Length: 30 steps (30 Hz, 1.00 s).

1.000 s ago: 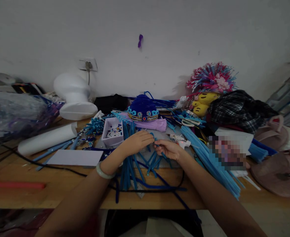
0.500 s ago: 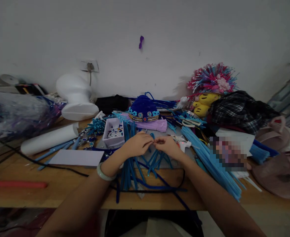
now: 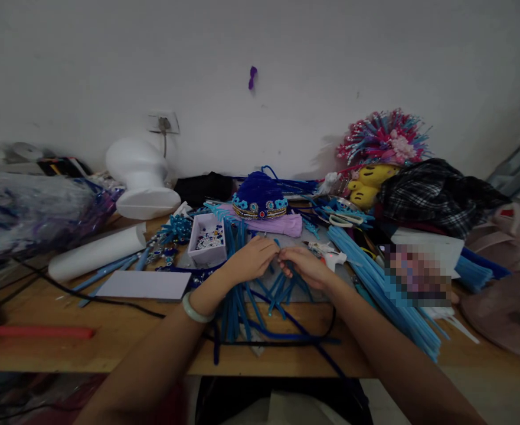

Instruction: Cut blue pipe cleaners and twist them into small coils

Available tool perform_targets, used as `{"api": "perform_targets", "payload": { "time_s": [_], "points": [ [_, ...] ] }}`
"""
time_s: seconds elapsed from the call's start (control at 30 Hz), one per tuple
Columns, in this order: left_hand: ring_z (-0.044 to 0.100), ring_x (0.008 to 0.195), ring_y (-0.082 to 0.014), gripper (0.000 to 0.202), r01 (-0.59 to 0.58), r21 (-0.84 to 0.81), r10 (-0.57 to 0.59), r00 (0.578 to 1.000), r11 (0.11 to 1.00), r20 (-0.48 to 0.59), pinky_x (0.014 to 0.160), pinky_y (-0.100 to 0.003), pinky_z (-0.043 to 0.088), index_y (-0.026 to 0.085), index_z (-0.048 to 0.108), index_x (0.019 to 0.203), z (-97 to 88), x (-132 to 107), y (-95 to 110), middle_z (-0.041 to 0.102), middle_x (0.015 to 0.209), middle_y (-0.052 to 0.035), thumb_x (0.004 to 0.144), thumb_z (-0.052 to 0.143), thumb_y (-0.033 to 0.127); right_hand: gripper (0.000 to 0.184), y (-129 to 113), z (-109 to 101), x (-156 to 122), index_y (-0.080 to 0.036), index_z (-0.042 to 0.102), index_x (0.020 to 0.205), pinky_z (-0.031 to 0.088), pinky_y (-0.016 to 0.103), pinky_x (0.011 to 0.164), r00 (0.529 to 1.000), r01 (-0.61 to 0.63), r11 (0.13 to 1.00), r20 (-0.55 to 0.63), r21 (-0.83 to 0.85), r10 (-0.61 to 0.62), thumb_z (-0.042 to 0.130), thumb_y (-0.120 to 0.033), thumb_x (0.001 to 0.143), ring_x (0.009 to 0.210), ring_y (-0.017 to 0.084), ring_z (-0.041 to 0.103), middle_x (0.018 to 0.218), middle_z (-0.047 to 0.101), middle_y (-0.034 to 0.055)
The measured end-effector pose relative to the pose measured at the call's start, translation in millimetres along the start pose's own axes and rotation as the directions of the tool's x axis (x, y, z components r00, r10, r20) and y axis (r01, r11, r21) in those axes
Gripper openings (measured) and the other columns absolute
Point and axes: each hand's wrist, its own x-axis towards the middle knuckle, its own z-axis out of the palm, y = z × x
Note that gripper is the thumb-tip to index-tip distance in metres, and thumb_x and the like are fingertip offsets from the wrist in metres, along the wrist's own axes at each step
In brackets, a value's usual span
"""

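My left hand [image 3: 256, 258] and my right hand [image 3: 303, 264] meet fingertip to fingertip over the middle of the table, both closed in a pinch. A short piece of blue pipe cleaner [image 3: 277, 242] shows at the joined fingertips; most of it is hidden by the fingers. Below the hands, several blue pipe cleaners [image 3: 286, 290] lie fanned out. A thicker bunch of blue pipe cleaners [image 3: 232, 310] hangs down beside my left wrist. Just beyond the hands rests a dark-blue headpiece [image 3: 260, 192] with a beaded band, on a lilac bundle of pipe cleaners [image 3: 281, 225].
A white box [image 3: 207, 255] of beads stands left of my hands, near a white card [image 3: 144, 284], a white roll [image 3: 98, 252] and a foam head [image 3: 141, 177]. On the right lie a glue gun [image 3: 334, 257] and long light-blue pipe cleaners [image 3: 392, 301]. A black cord [image 3: 268, 343] crosses the front.
The view has shifted slightly, so everything sits a little further right. My hands stay pinched together; the fingers of my right hand have turned and curled a little.
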Motion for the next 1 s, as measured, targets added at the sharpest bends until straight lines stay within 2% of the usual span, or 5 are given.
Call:
{"api": "perform_targets", "payload": {
  "time_s": [0.2,0.4,0.57,0.8,1.0],
  "points": [
    [0.049,0.08,-0.0151,0.021,-0.043,0.039,0.046,0.996,0.998,-0.075,0.075,-0.029,0.038,0.013,0.052,0.084,2.2,1.2,2.4,0.057,0.08,-0.0068,0.083,0.031,0.014,0.01,-0.3,-0.8,-0.7,-0.015,0.043,0.053,0.018,0.019,0.039,0.99,-0.116,0.937,0.117,0.329,0.081,0.052,-0.017,0.058,0.038,0.002,0.025,0.048,0.038,-0.0061],
    [0.049,0.073,-0.0139,0.016,0.205,-0.235,-0.216,0.976,0.95,-0.024,0.068,-0.026,0.04,0.015,0.052,0.08,-1.1,8.3,10.5,0.055,0.075,-0.0038,0.081,0.036,0.019,0.01,-1.2,-4.7,-0.3,-0.017,0.047,0.053,0.023,0.021,0.045,0.946,0.257,0.934,-0.133,-0.247,-0.296,0.051,-0.018,0.061,0.044,0.006,0.034,0.049,0.04,-0.0057],
    [0.046,0.062,-0.0111,0.013,0.403,-0.582,-0.435,0.896,0.707,0.093,0.06,-0.024,0.037,0.015,0.052,0.072,0.0,12.9,7.8,0.05,0.064,0.0011,0.076,0.044,0.024,0.012,-4.0,-7.2,-3.2,-0.017,0.047,0.053,0.028,0.022,0.053,0.81,0.415,0.633,-0.051,-0.653,-0.584,0.05,-0.015,0.065,0.055,0.009,0.039,0.054,0.043,-0.0038],
    [0.047,0.058,-0.0081,0.018,0.355,-0.913,-0.559,0.807,0.2,0.191,0.059,-0.021,0.037,0.014,0.049,0.072,0.9,12.8,3.8,0.049,0.06,0.0039,0.071,0.054,0.032,0.011,0.1,-1.3,-5.3,-0.02,0.049,0.06,0.032,0.024,0.056,0.742,0.427,0.579,-0.097,-0.695,-0.664,0.049,-0.021,0.071,0.057,0.012,0.043,0.059,0.048,-0.0009],
    [0.05,0.061,-0.0092,0.015,0.298,-0.922,-0.557,0.822,0.249,0.116,0.063,-0.023,0.039,0.015,0.05,0.07,0.9,9.0,-5.2,0.052,0.062,0.0032,0.066,0.058,0.027,0.012,-0.1,-1.0,-7.3,-0.02,0.049,0.061,0.033,0.026,0.06,0.733,0.446,0.558,-0.072,-0.7,-0.676,0.048,-0.023,0.073,0.061,0.013,0.043,0.062,0.05,0.0]
  ]
}}
